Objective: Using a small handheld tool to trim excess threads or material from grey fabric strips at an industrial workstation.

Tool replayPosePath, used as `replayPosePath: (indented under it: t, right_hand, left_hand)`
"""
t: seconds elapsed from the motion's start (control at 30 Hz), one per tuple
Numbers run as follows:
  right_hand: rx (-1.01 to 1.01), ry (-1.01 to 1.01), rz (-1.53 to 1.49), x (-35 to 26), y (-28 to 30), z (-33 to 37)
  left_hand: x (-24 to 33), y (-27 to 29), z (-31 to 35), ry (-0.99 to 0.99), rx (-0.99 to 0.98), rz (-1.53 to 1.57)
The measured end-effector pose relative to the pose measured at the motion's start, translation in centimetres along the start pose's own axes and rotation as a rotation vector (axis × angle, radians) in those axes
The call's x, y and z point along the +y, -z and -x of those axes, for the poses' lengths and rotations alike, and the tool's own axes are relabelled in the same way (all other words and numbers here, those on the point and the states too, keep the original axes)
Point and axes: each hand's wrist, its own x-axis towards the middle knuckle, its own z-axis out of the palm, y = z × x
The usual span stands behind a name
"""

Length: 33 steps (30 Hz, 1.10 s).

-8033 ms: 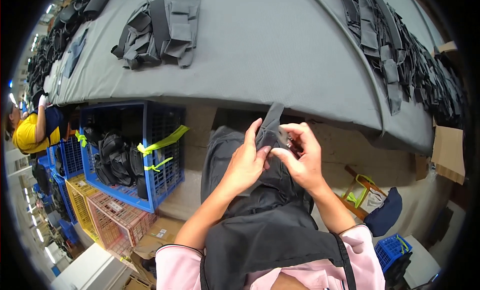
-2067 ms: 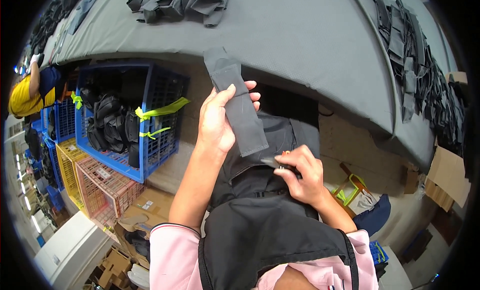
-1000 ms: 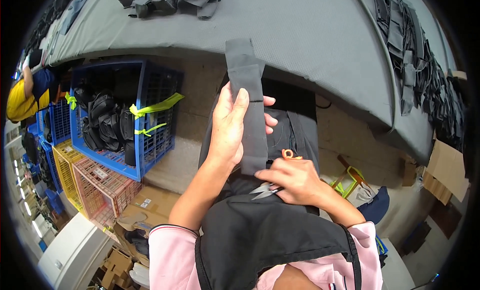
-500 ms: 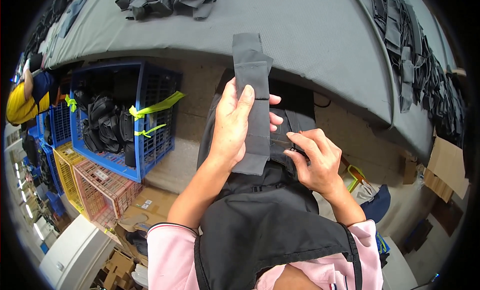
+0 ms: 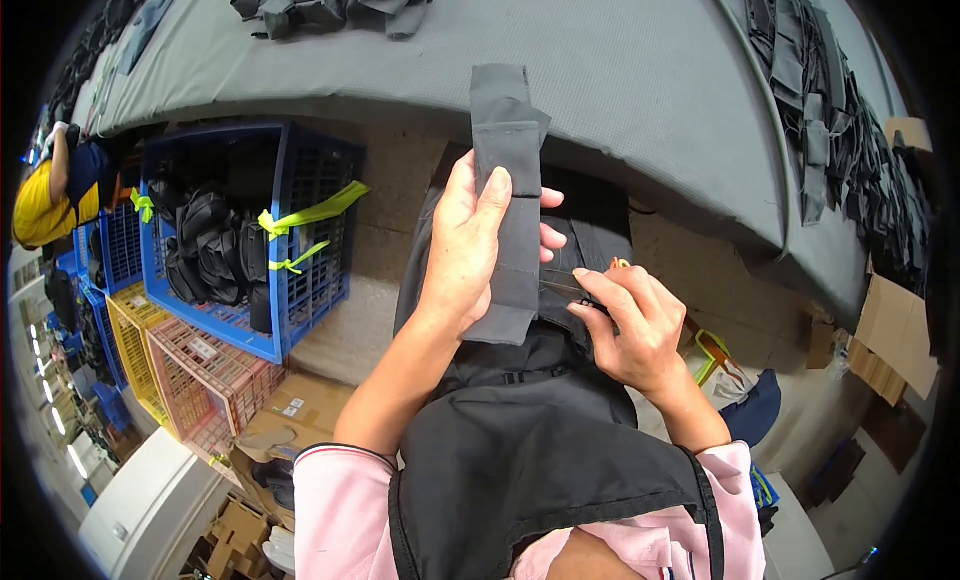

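Observation:
My left hand [image 5: 465, 242] is closed round a strip of dark grey fabric [image 5: 516, 160], thumb on top and fingertips showing past its right edge. The strip stands lengthwise, with folded layers and seams across it. Close to its lower right edge is my right hand [image 5: 640, 325], thumb and forefinger bent toward each other. Small scissors [image 5: 619, 264] seem to be in this hand: an orange bit shows behind the fingers and a thin point reaches toward the strip. Fine threads appear to hang there; the detail is too small to be sure. A black apron [image 5: 530, 440] covers my lap.
Ahead is a grey-covered table [image 5: 600, 60] with fabric pieces [image 5: 335, 5] at its far side and a long heap of strips [image 5: 815, 110] at right. A blue crate [image 5: 285, 320] of black bundles stands left. Cardboard [image 5: 895, 325] lies right; a person in yellow [image 5: 45, 205] is far left.
The fabric strip has shifted slightly, its lower end a little higher. My right hand has turned a bit, and an orange bit now shows behind its fingers.

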Motion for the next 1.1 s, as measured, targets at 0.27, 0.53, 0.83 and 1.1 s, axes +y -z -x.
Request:
replayPosePath:
  t: [0.27, 0.53, 0.83, 1.1]
  right_hand:
    - [-0.071, 0.003, 0.024, -0.3, 0.2, -0.5]
    - [-0.101, 0.039, 0.067, -0.6, 0.1, -0.1]
    - [-0.16, -0.076, 0.043, -0.9, 0.2, -0.4]
    - [-0.152, -0.129, -0.086, -1.3, -0.7, -1.1]
  left_hand:
    - [-0.3, 0.0, 0.0, 0.009, -0.014, -0.012]
    - [-0.6, 0.1, 0.1, 0.043, -0.018, -0.013]
    - [-0.8, 0.2, 0.2, 0.05, -0.015, -0.012]
    - [-1.3, 0.5, 0.2, 0.026, -0.023, 0.01]
